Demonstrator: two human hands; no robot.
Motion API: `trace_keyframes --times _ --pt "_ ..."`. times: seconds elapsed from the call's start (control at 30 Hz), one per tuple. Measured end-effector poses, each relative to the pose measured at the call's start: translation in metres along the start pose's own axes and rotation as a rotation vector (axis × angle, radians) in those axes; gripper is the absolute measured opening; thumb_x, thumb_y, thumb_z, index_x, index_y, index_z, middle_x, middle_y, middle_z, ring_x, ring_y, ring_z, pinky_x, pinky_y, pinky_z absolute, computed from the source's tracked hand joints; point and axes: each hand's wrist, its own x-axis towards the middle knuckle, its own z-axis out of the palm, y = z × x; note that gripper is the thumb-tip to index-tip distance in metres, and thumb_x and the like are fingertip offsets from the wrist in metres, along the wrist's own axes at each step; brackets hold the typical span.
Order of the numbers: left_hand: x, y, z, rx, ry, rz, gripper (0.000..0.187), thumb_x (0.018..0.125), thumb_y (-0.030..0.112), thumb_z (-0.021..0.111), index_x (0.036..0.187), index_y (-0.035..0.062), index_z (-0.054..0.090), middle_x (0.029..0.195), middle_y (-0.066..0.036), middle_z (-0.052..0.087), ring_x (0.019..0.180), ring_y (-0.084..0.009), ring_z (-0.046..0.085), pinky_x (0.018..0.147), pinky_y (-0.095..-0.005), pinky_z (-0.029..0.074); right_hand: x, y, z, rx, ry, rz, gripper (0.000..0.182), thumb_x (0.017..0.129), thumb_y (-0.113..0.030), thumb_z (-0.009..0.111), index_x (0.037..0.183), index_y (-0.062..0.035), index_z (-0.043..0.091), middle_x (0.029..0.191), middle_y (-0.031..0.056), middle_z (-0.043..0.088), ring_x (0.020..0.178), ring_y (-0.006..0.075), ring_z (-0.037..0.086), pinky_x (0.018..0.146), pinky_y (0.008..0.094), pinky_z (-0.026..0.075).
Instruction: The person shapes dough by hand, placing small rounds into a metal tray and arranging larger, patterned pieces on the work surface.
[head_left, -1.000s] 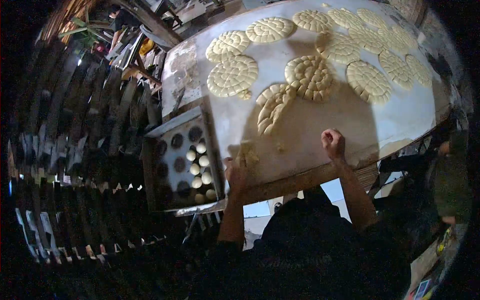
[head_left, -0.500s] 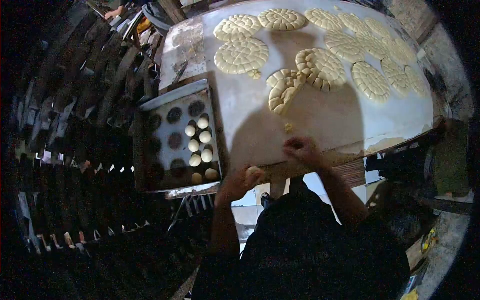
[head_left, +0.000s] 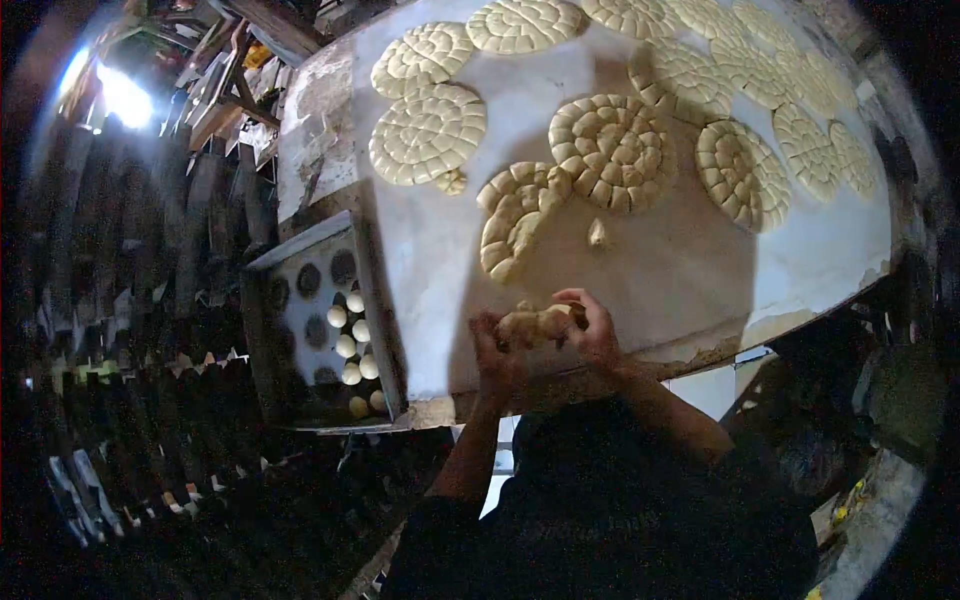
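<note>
From the head camera, looking down over the person's dark clothing, both hands meet above the near edge of the bench (head_left: 700, 280), a large pale board dusted white. The left hand (head_left: 497, 350) and the right hand (head_left: 597, 328) are closed from either side around one lump of dough (head_left: 533, 322), fingers curled over it, so each grip is wrapped on the same piece and the lump sits between the palms, lifted just off the board's front rim. Just beyond the hands a small scrap of dough (head_left: 597, 234) lies alone on the bare surface. Past it, a half-built spiral of dough pieces (head_left: 515, 215) curves in an arc and touches a finished round spiral (head_left: 610, 150) on its right. More patterned rounds fill the far part of the board: one at the left (head_left: 428, 132) with a small nub at its lower edge, another above it (head_left: 422, 55), one at the top (head_left: 525, 22), and a further one on the right (head_left: 742, 172), with others crowded behind toward the far rim. To the left of the board and lower down sits a metal tray (head_left: 300, 250) with dark round marks on it and a short cluster of small dough balls (head_left: 350, 335) near its right side. The surroundings on the left are dark, with one bright light (head_left: 125, 95) at the upper corner.
</note>
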Motion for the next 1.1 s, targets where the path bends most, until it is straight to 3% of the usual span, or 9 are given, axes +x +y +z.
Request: trace_keyframes --times 0.17,0.23,0.27,0.33,0.6,0.77,0.97,1.0,1.1 --pt "-0.034 -0.05 -0.041 -0.15 0.208 -0.266 0.016 0.09 0.013 0.06 0.098 0.0034 0.049 0.097 -0.011 0.051 0.095 -0.0251 0.051 0.09 -0.0406 0.043 -0.02 0.011 -0.073 -0.261 0.514 -0.019 0.04 0.101 -0.043 0.044 0.105 -0.0039 0.05 0.091 0.0059 0.06 0.079 0.0174 0.06 0.069 0.0317 0.049" --pt "-0.059 -0.125 -0.073 -0.254 0.155 -0.332 0.014 0.09 0.015 0.058 0.097 0.0035 0.053 0.096 -0.013 0.053 0.096 -0.0286 0.053 0.093 -0.0447 0.042 -0.038 0.006 -0.128 -0.517 0.428 -0.02 0.042 0.101 -0.046 0.042 0.102 -0.0043 0.051 0.089 0.0088 0.058 0.078 0.0177 0.057 0.068 0.0311 0.049" --pt "-0.06 -0.124 -0.096 0.17 -0.007 -0.143 0.015 0.09 0.016 0.058 0.098 0.0038 0.053 0.095 -0.013 0.054 0.095 -0.0286 0.053 0.093 -0.0456 0.042 -0.048 0.013 -0.155 -0.538 0.241 -0.1 0.027 0.087 -0.03 0.059 0.094 -0.0047 0.055 0.083 0.0139 0.052 0.077 0.0342 0.053 0.075 0.0437 0.044" --pt "-0.025 -0.114 -0.123 0.743 -0.12 0.219 0.017 0.09 0.019 0.058 0.098 0.0043 0.055 0.094 -0.012 0.056 0.093 -0.0287 0.054 0.091 -0.0475 0.041 -0.045 0.002 -0.194 -1.163 -0.118 -0.452 0.021 0.091 -0.027 0.051 0.087 -0.0058 0.051 0.082 0.0141 0.048 0.083 0.0341 0.05 0.083 0.0479 0.042" --pt "0.055 -0.112 -0.015 -0.299 0.187 -0.317 0.023 0.094 0.025 0.057 0.104 0.0053 0.058 0.099 -0.013 0.062 0.09 -0.0323 0.058 0.086 -0.0458 0.043 0.03 0.004 -0.109 -1.145 0.165 -0.486 0.025 0.072 -0.013 0.065 0.093 -0.0005 0.057 0.097 0.0208 0.054 0.098 0.0423 0.051 0.088 0.0522 0.042" --pt "-0.018 -0.084 -0.067 0.786 -0.138 0.302 0.019 0.095 0.024 0.053 0.1 0.0073 0.06 0.098 -0.013 0.064 0.09 -0.0321 0.059 0.083 -0.0451 0.045 -0.026 0.031 -0.173 -0.928 -0.128 -0.449 0.013 0.079 -0.008 0.055 0.089 -0.0001 0.053 0.093 0.0196 0.051 0.095 0.039 0.051 0.093 0.052 0.039" --pt "0.087 -0.099 -0.052 0.989 0.252 0.222 0.017 0.091 0.023 0.054 0.096 0.0096 0.063 0.089 -0.012 0.064 0.081 -0.0334 0.058 0.072 -0.0468 0.046 0.066 -0.02 -0.144 -1.075 0.304 -0.41 0.014 0.076 -0.008 0.058 0.087 -0.0021 0.052 0.09 0.0185 0.049 0.094 0.0396 0.05 0.089 0.054 0.039" --pt "0.084 -0.076 -0.031 0.206 0.26 -0.017 0.015 0.089 0.021 0.059 0.097 0.0098 0.064 0.087 -0.012 0.062 0.075 -0.0337 0.056 0.066 -0.0475 0.045 0.061 -0.02 -0.127 -1.044 0.306 -0.396 0.014 0.077 -0.009 0.058 0.088 -0.0023 0.053 0.09 0.0185 0.051 0.094 0.0407 0.052 0.091 0.0544 0.04" --pt "0.038 -0.077 -0.025 0.556 0.122 0.259 0.018 0.088 0.02 0.06 0.103 0.0108 0.064 0.096 -0.012 0.064 0.087 -0.0329 0.059 0.078 -0.0465 0.047 0.023 0.003 -0.124 -1.009 0.177 -0.534 0.012 0.077 -0.01 0.056 0.085 -0.0025 0.052 0.09 0.0187 0.05 0.091 0.0394 0.051 0.089 0.0543 0.039"
